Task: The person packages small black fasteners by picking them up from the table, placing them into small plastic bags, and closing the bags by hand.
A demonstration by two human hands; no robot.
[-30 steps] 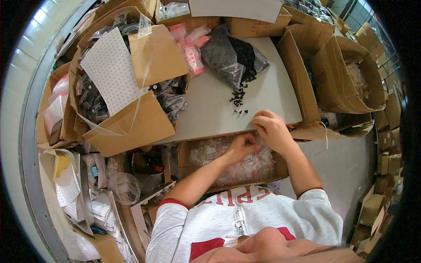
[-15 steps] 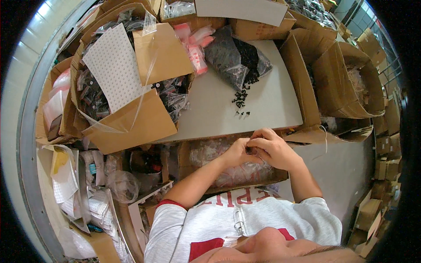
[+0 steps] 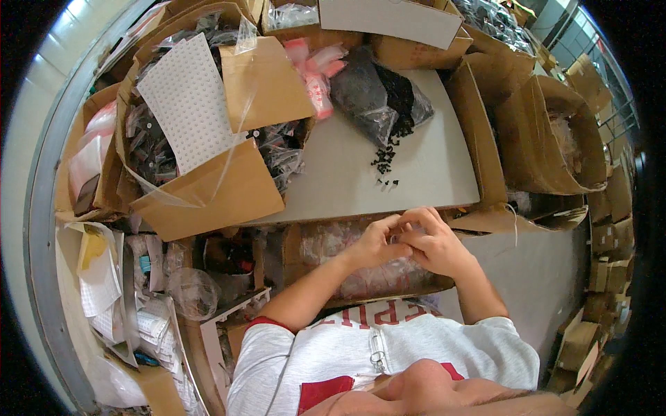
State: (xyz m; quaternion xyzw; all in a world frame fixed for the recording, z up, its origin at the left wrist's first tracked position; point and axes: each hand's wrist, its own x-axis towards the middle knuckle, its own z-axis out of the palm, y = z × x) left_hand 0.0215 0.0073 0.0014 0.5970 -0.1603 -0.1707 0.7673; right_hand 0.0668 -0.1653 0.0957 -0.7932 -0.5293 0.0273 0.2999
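Observation:
My left hand and my right hand meet over an open carton of clear plastic bags, just in front of the table's near edge. The fingers of both are bent and pinched together around something small; it is mostly covered, and I cannot make out its kind. On the white table beyond them, small black plastic parts spill toward me from a clear plastic bag full of the same parts.
At the left stands a big carton of bagged black parts, with a dotted white sheet on top. Pink-and-white plastic bags lie behind. More open cartons line the right side. Papers are stacked at lower left.
My fingers have shifted slightly around each other, and a dark spot between them no longer shows. The whole view has moved a little; the parts on the table lie as before.

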